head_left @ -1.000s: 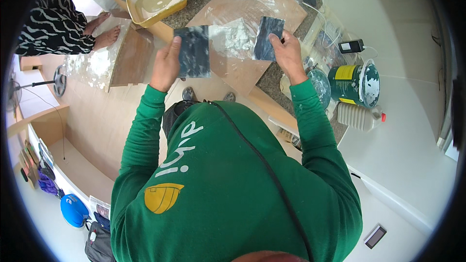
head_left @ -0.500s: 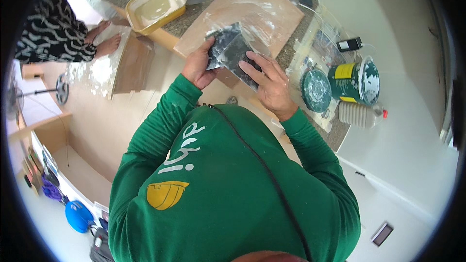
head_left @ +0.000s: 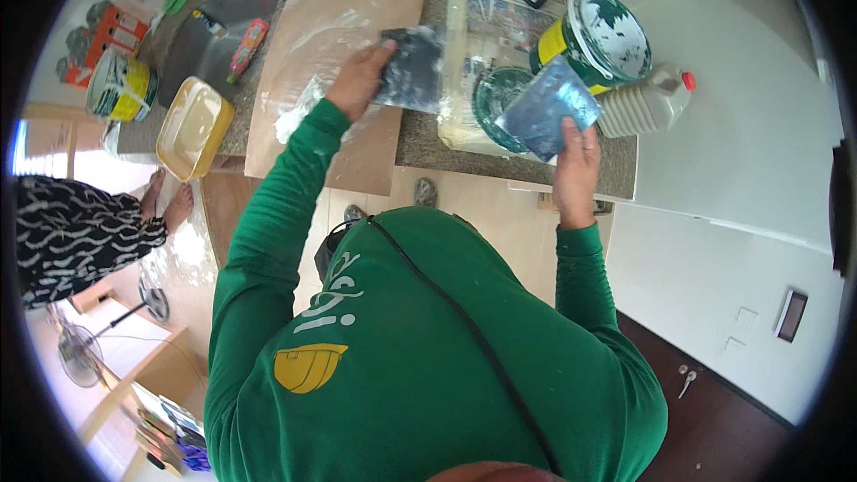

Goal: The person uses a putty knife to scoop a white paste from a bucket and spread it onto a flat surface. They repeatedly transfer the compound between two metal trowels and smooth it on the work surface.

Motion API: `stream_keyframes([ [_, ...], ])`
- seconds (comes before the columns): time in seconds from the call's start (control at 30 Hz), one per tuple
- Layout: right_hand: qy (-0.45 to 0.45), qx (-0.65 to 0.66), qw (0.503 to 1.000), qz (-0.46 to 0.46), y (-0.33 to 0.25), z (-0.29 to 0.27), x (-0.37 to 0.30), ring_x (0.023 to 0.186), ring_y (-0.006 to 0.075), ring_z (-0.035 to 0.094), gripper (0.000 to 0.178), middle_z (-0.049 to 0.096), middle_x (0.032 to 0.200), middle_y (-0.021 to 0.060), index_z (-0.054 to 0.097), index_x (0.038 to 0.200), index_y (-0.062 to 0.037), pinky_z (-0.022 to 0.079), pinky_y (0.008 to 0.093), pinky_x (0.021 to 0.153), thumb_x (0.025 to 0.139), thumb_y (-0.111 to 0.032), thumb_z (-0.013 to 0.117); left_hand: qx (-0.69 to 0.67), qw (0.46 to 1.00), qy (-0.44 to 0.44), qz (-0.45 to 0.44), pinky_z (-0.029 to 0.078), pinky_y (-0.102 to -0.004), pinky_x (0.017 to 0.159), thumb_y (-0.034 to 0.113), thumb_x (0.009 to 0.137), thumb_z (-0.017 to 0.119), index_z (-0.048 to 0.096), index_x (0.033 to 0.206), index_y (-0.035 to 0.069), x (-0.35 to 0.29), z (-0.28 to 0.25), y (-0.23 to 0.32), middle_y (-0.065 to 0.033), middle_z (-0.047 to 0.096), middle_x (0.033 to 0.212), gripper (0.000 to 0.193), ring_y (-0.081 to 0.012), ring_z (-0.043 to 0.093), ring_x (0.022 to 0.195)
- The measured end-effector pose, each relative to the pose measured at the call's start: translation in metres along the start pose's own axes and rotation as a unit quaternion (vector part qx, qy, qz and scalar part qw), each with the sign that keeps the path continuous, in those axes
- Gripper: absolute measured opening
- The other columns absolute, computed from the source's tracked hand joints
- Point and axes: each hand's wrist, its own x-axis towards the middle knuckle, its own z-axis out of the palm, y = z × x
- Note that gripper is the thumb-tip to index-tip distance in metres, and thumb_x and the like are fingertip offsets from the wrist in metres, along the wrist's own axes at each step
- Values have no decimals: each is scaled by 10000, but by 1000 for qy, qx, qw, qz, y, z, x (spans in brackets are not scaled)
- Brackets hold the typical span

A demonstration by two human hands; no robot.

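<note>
The left hand's fingers (head_left: 386, 52) are hidden behind the dark sheet (head_left: 412, 70). The tabletop (head_left: 420, 138) near its far edge is cut off, and small items there cannot be told.

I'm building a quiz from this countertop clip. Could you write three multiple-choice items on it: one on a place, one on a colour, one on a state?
1. Where is the left hand's dark sheet?
A. on the floor
B. over the brown board's right edge
C. inside the yellow tray

2. What colour is the white jug's cap?
A. red
B. blue
C. black

3. How is the right hand's grey sheet?
A. lying flat on the counter
B. rolled up
C. held up, near the paint can

Answers: 1 B, it lies at the brown board; 2 A, the cap shows red; 3 C, fingers grip its lower edge.
</note>
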Motion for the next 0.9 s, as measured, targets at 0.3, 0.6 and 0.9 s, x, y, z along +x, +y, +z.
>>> stream_keyframes([
  [0.3,66,83,994,36,9,-88,-2,1153,142,581,345,641,1278,62,589,1352,-3,437,314,1025,1066,-190,541,508,845,72,151,537,-467,797,483,1025,551,649,1102,-11,30,153,-42,-270,699,911,510,-452,676,929],
  [0.6,44,162,985,30,-11,-119,11,1141,153,604,351,643,1272,59,563,1359,-35,475,317,990,1070,-233,559,150,978,-117,-85,635,-401,651,308,967,596,535,1277,-82,111,265,77,-237,635,1133,502,-310,731,893],
  [0.9,9,-130,988,-87,-157,-133,48,1116,190,624,435,656,1245,124,532,1373,32,472,321,1016,1015,-200,616,390,888,-54,236,522,-519,901,111,911,544,528,1320,-48,75,270,82,-331,675,1054,439,-515,653,950],
])
